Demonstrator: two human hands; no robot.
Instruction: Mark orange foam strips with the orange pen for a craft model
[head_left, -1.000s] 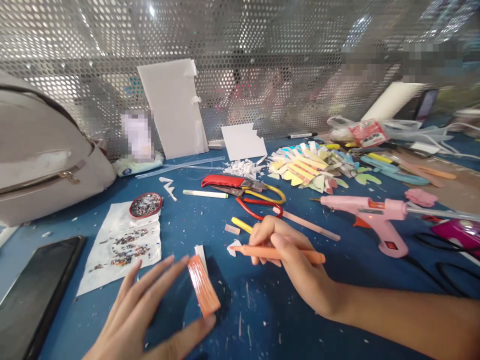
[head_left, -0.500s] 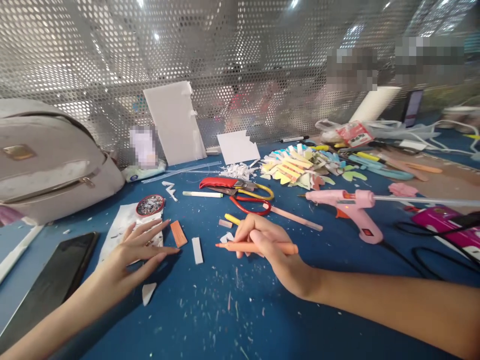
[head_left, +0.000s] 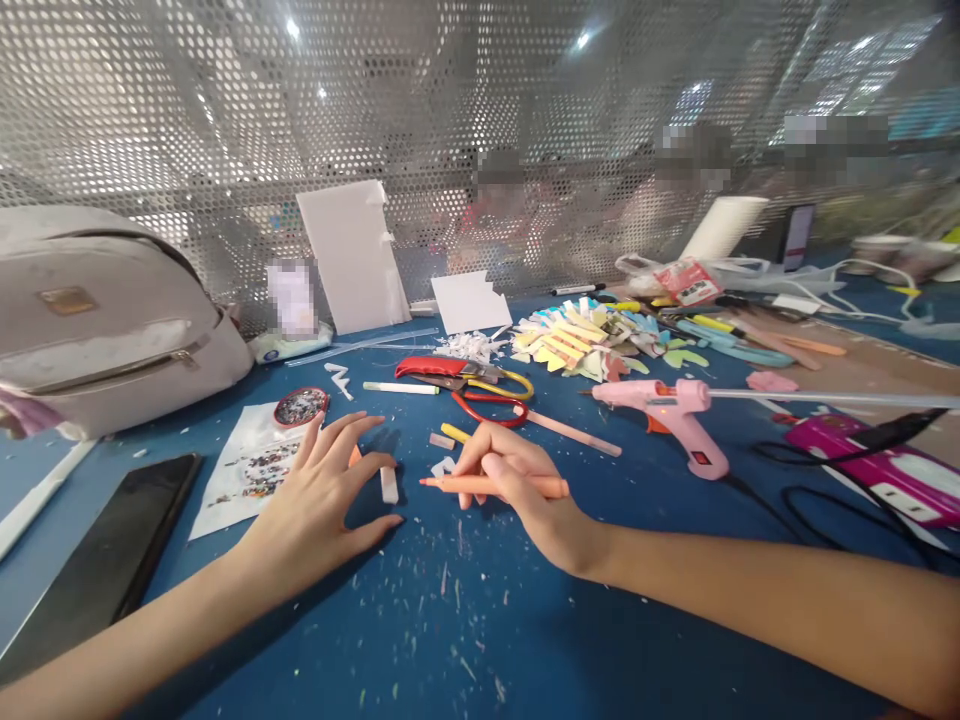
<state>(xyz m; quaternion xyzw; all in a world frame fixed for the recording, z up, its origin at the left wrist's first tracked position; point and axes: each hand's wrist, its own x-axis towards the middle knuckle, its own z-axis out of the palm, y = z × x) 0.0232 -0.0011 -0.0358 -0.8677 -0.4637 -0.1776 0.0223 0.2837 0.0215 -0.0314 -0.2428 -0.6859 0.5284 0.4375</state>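
On the blue surface (head_left: 442, 640), between the two forearms, loose coloured flecks lie scattered below the hands. Right hand (head_left: 534, 490): fingers closed around an orange marker (head_left: 469, 485) in a writing grip. The marker is slim and straight, its barrel plain pale orange, narrowing at the left end to a darker, reddish tip. It is held nearly level, tip pointing left, with its rear end emerging beyond the thumb. The tip is near a white strip (head_left: 388, 485) but apart from it.

Left hand (head_left: 315, 500): fingers spread and released, palm down, thumb held away from the rest. The index fingertip is at the upper end of the white strip; contact cannot be confirmed. The strip is small, narrow, straight-edged and plain. An orange piece (head_left: 355, 457) is mostly hidden by the left fingers; whether they touch it cannot be told.

Just beyond the marker: a torn white scrap (head_left: 442, 467), a small pinkish piece (head_left: 439, 440) and a yellow stick (head_left: 454, 432), the last partly covered by the right hand.
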